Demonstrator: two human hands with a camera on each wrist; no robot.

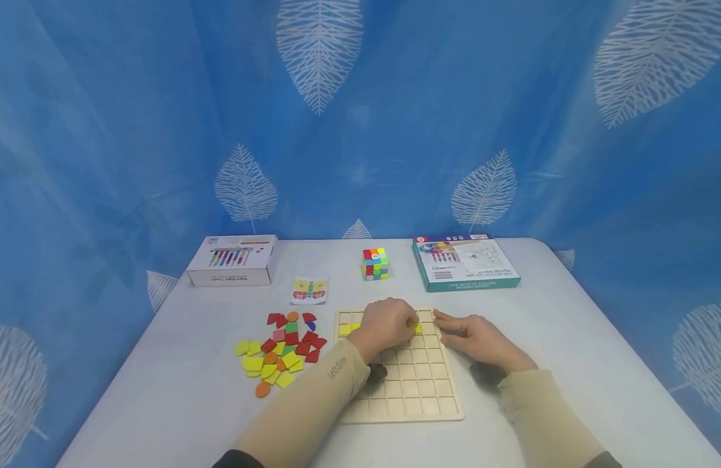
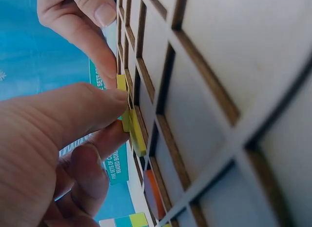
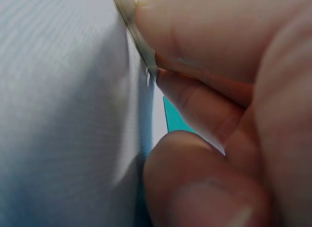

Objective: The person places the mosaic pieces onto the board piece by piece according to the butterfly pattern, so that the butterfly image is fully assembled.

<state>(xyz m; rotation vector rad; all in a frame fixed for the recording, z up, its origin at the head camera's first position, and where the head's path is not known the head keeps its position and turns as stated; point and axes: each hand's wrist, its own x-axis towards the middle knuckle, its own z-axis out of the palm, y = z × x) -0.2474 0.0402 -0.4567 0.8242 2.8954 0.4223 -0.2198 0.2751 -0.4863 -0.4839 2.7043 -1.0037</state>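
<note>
A square wooden grid board [image 1: 419, 390] lies on the table with yellow tiles [image 1: 344, 329] in its upper left cells. Over its upper right part, my left hand [image 1: 385, 328] pinches a thin yellow tile [image 2: 122, 107] between thumb and finger, on edge to the board in the left wrist view. A second yellow tile [image 2: 138, 134] sits right beside it in the grid, and an orange piece [image 2: 154, 194] shows farther along. My right hand [image 1: 474, 336] rests its thumb and fingertips against the board's right edge near the far corner, fingers fairly straight.
Loose red, yellow, orange and green pieces [image 1: 270, 359] are spread left of the board. Behind them lies a butterfly pattern card [image 1: 309, 290]. A puzzle cube [image 1: 375, 264] stands between a white box [image 1: 233, 260] and a teal box [image 1: 468, 262] at the back.
</note>
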